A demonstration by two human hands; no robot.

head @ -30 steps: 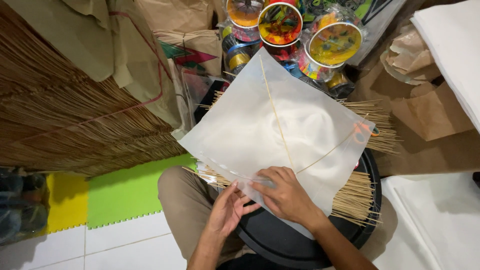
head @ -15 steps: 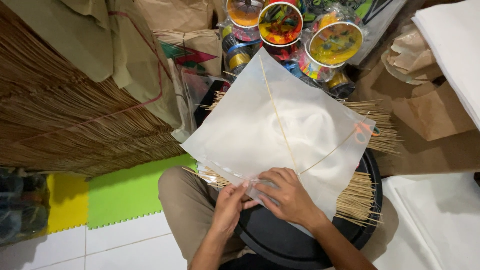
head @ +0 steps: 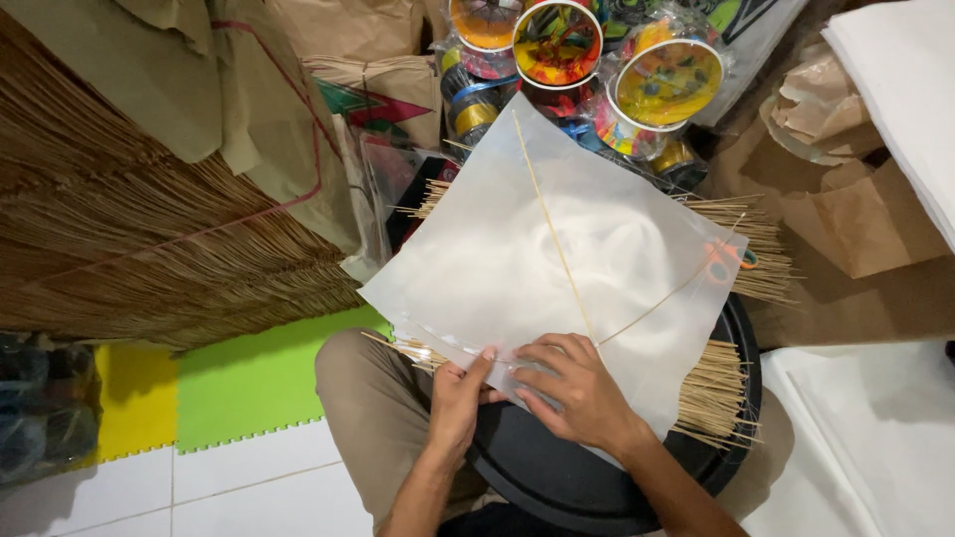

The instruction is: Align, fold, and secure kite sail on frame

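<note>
The white paper kite sail (head: 557, 259) lies diamond-wise over a round black tray (head: 577, 477) on the person's lap, its lower corner nearest the body. A straight bamboo spine (head: 552, 234) runs from the top corner down toward the hands, and a thinner curved cross spar (head: 667, 298) bows out toward the right corner. The left hand (head: 460, 398) pinches the lower-left edge of the sail between thumb and fingertips, at what appears to be a narrow folded hem. The right hand (head: 577, 388) lies flat with fingers spread, pressing the paper down just beside the foot of the spine. For a clean result, the fold is best kept narrow and parallel to the edge, with the pressing hand holding the sheet taut so no wrinkle runs into the sail. Pressure should stay light: thin paper of this kind likely tears at a stick end. A bundle of bamboo sticks (head: 711, 388) lies under the sail on the tray, so the sheet is not fully supported there. Colourful string spools (head: 667, 85) stand beyond the top corner, and orange-handled scissors (head: 731, 261) show through the paper.
</note>
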